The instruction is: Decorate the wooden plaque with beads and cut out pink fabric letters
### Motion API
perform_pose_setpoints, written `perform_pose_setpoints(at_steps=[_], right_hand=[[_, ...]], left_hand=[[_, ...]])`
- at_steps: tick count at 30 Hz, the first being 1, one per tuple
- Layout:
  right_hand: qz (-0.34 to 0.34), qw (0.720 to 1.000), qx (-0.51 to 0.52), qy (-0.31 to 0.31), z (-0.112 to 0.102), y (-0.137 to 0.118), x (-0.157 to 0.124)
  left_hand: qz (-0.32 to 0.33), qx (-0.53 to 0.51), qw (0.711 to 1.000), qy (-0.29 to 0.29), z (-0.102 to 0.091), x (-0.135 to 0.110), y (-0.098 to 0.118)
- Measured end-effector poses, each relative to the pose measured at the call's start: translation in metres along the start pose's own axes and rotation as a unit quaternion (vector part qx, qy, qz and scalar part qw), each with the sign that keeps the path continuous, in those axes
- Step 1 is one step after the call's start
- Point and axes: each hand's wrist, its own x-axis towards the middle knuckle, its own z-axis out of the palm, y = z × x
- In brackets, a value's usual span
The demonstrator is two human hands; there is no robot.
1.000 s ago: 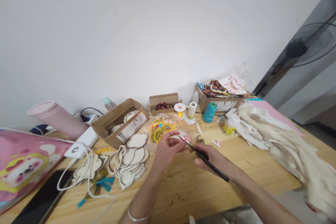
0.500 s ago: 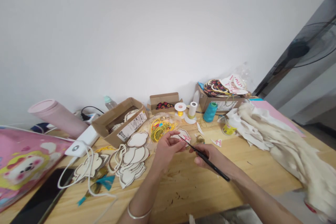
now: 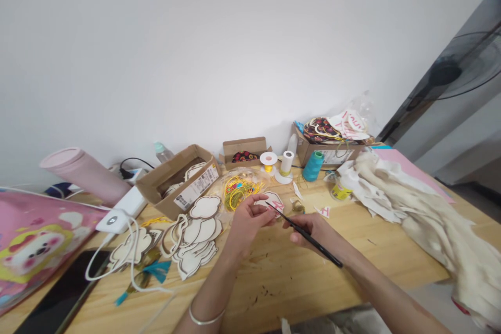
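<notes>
Left hand [image 3: 246, 222]: fingers closed in a pinch on a white cutout [image 3: 274, 201]. Right hand [image 3: 313, 232]: closed in a pen grip round a thin black tool [image 3: 309, 240], its tip at the cutout; contact cannot be confirmed. The work probably goes best with the piece pinched steady and the tip guided lightly. The cutout is rounded, dark-edged and pink-marked, held low over the wooden table [image 3: 293, 282], just before the bag of yellow loops [image 3: 238, 190].

A thin silver bangle [image 3: 204, 318] circles the left wrist, well behind the left grip [image 3: 247, 222]. It is plain and smooth, with a pale sheen. Behind the right grip [image 3: 313, 230] the forearm is bare, unsleeved like the left.
</notes>
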Motion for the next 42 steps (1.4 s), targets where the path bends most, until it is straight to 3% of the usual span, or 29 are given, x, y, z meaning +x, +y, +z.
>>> perform_pose_setpoints(at_steps=[17, 24, 30, 34, 42], right_hand=[[0.027, 1.0, -0.001, 0.003, -0.003, 0.001, 0.001], [0.001, 1.0, -0.003, 0.007, -0.001, 0.002, 0.0], [-0.047, 0.999, -0.007, -0.026, -0.005, 0.008, -0.003], [-0.04, 0.998, -0.009, -0.042, -0.012, 0.01, -0.009], [-0.023, 0.998, 0.004, -0.053, -0.014, -0.004, -0.012]], left_hand=[[-0.011, 0.012, 1.0, -0.004, -0.002, 0.001, -0.001], [-0.004, -0.01, 1.0, -0.013, -0.003, 0.005, -0.005], [0.004, -0.028, 1.0, -0.01, -0.003, 0.005, -0.004], [0.004, -0.059, 0.998, 0.004, -0.004, 0.006, -0.005], [0.0, -0.093, 0.995, -0.025, -0.007, 0.006, -0.009]])
